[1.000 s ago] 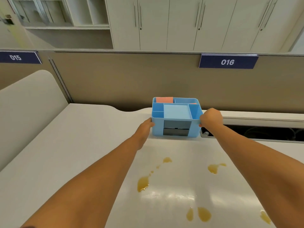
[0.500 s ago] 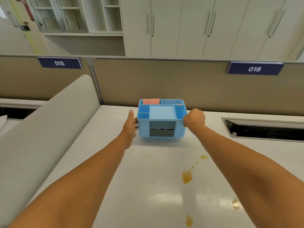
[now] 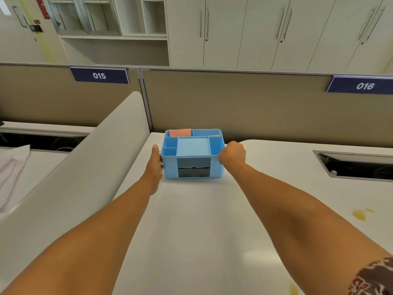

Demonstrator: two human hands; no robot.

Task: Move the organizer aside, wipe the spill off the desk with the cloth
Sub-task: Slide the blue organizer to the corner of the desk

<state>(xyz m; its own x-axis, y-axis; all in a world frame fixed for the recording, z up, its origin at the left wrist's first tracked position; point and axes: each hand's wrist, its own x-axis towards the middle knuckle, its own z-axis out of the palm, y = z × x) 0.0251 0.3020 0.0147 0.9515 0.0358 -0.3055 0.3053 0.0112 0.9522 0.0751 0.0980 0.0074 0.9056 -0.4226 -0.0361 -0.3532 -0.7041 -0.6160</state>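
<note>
A light blue desk organizer (image 3: pixel 193 154) with several compartments and a dark drawer front sits on the white desk (image 3: pixel 191 220), near its back left corner against the partition. A pink cloth (image 3: pixel 180 132) lies in its back left compartment. My left hand (image 3: pixel 154 162) presses flat against the organizer's left side. My right hand (image 3: pixel 232 155) is curled over its right rim. A yellow-brown spill (image 3: pixel 360 214) marks the desk at the far right, with another spot (image 3: pixel 294 288) at the bottom edge.
A curved white divider (image 3: pixel 89 171) borders the desk on the left. A tan partition (image 3: pixel 234 107) with signs 015 and 016 runs along the back. An open cable slot (image 3: pixel 359 168) is at the right rear. White cloth (image 3: pixel 11 171) lies on the neighbouring desk.
Both hands have slid the organizer leftward across the desk, away from the spill, toward the back left corner. The view has turned left with it, so most spill spots left the frame.
</note>
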